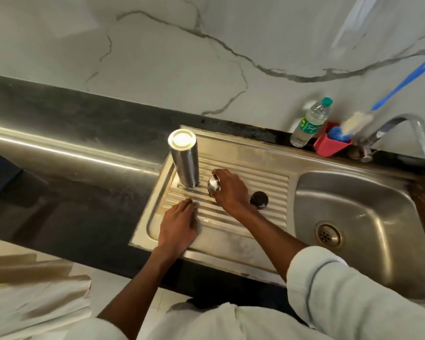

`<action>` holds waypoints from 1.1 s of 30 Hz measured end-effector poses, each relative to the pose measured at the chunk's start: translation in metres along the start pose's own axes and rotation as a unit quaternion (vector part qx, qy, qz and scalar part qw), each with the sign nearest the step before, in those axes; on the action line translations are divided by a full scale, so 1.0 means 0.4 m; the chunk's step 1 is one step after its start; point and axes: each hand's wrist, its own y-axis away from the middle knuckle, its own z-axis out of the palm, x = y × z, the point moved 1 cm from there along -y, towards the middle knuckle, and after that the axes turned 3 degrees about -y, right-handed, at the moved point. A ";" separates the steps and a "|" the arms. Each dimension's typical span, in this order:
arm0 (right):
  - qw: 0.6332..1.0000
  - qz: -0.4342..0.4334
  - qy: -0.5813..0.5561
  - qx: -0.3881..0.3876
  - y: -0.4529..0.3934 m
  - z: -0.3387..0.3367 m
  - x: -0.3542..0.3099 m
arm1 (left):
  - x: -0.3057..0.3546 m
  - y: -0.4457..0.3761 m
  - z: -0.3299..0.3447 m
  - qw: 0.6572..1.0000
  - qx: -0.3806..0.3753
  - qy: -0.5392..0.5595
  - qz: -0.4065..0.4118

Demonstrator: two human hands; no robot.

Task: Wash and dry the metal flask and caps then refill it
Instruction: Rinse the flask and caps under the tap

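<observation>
right hand (228, 190) around metal cap (214, 184)

Plastic water bottle (310, 122) beside red holder (329, 146) — blue brush (402, 84) inside; tap (402, 133).

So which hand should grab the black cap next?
Probably the right. The black cap sits just beside the right hand, though that hand holds the metal cap. The left hand rests flat, farther away.
</observation>
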 end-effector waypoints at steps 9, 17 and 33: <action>0.998 0.000 0.068 -0.011 -0.006 0.022 0.004 | -0.007 -0.018 0.000 1.000 0.009 -0.006 0.013; 0.982 0.129 0.107 0.093 0.134 -0.043 0.136 | 0.079 -0.018 0.039 0.986 0.035 0.104 0.124; 0.681 0.393 -0.580 0.215 0.305 -0.198 0.414 | 0.383 -0.076 0.122 0.986 -0.014 0.122 0.112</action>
